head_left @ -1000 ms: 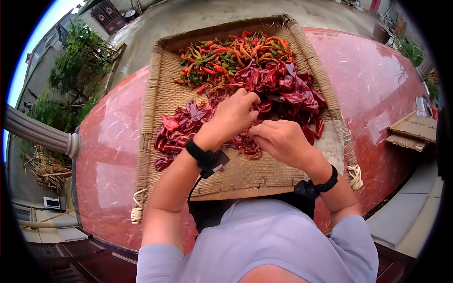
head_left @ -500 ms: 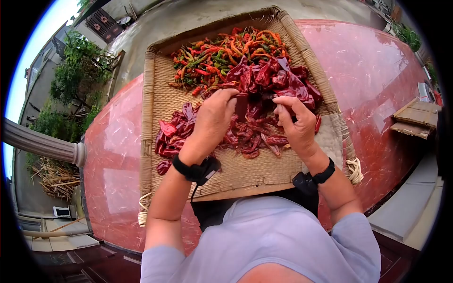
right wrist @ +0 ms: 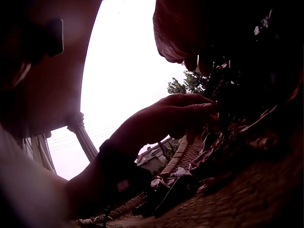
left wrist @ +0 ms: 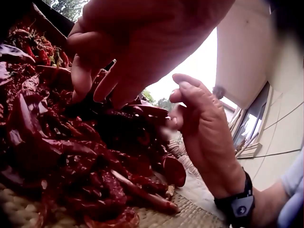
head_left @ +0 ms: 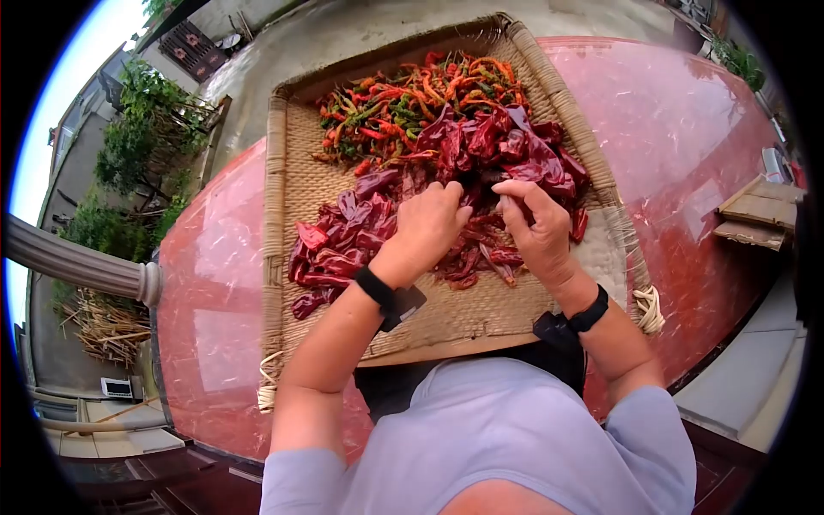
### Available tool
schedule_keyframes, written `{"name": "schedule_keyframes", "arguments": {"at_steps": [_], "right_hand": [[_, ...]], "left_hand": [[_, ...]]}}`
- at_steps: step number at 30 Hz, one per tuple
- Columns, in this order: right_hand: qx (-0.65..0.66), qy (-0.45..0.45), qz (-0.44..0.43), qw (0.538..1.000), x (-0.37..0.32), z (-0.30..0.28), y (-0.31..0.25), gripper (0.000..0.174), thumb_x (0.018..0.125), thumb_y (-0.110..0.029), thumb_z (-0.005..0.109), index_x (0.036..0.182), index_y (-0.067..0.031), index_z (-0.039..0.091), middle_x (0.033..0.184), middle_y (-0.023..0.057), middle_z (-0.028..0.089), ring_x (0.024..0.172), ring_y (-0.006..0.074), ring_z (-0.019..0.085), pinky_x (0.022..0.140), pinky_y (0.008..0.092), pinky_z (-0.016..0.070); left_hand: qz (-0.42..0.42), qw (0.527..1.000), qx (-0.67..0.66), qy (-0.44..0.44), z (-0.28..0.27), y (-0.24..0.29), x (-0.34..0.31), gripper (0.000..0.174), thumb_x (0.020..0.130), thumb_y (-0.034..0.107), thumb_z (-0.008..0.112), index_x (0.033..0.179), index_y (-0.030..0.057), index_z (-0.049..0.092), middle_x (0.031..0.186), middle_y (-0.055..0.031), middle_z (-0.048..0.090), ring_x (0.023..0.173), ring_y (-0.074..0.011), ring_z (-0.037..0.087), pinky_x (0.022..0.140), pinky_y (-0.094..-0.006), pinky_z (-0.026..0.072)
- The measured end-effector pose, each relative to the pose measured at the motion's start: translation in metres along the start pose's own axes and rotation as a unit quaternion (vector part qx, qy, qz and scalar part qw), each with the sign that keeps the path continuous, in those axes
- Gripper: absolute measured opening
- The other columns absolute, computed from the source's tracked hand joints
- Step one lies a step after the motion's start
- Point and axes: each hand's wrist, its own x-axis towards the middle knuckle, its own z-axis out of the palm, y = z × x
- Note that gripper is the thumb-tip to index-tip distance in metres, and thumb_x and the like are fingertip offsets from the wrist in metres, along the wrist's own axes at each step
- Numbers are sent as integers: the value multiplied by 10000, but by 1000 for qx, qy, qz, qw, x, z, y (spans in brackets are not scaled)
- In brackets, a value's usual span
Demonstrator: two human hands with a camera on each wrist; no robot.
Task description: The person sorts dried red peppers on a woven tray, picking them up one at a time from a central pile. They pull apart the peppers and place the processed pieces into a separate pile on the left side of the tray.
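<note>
A woven tray (head_left: 276, 172) holds wrinkled dark red dried peppers, heaped at the right (head_left: 536, 159) and spread out at the left (head_left: 339, 236). My left hand (head_left: 429, 225) reaches into the peppers in the middle, its fingers pointing down and spread apart in the left wrist view. Just to the right, my right hand (head_left: 542, 225) hovers near the heap with its thumb and index finger bent toward each other. Whether a small piece sits between those fingertips I cannot tell. Smaller pepper scraps (head_left: 468, 262) lie below the hands.
Slim orange, red and green chillies (head_left: 429, 94) fill the tray's far end. A pale cloth-like patch (head_left: 605, 253) covers its right side. The tray's near edge lies close to the person's lap. Red polished stone (head_left: 687, 154) surrounds it, with a wooden box (head_left: 760, 210) at the right.
Earlier the hands were close together, then moved apart with a dark pepper between them. Now my left hand has come back right and lower among the peppers; my right hand has stayed nearly still since.
</note>
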Motion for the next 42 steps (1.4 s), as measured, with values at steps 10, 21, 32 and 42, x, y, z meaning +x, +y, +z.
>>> {"name": "schedule_keyframes", "arguments": {"at_steps": [10,21,32,42], "right_hand": [[-30,-6,-23,999,-1,3,9,173,882,-2,656,1045,-58,665,916,125,692,733,251,687,638,310,532],[-41,-49,2,998,-4,4,10,164,883,-21,644,1041,-59,667,942,117,697,722,245,685,627,312,538],[-84,-89,-57,991,-8,12,14,149,856,-46,666,1001,-78,669,907,110,697,733,303,686,608,356,553],[-77,-100,-29,992,-9,11,14,135,862,-45,654,991,-84,659,897,102,698,736,303,684,616,361,554]], "left_hand": [[-14,998,-69,-8,6,-3,-7,252,838,213,652,1055,85,643,971,-140,614,896,-350,635,770,-442,513],[-137,980,72,128,-63,-53,-43,293,848,162,670,1117,70,597,1035,-142,570,891,-345,626,757,-446,506],[29,998,-25,52,-14,-10,37,584,812,202,750,1342,160,507,1107,-163,557,938,-364,623,796,-441,520],[33,966,-159,201,13,-42,43,230,888,29,644,1115,9,608,932,-124,627,794,-226,639,685,-363,505]]}}
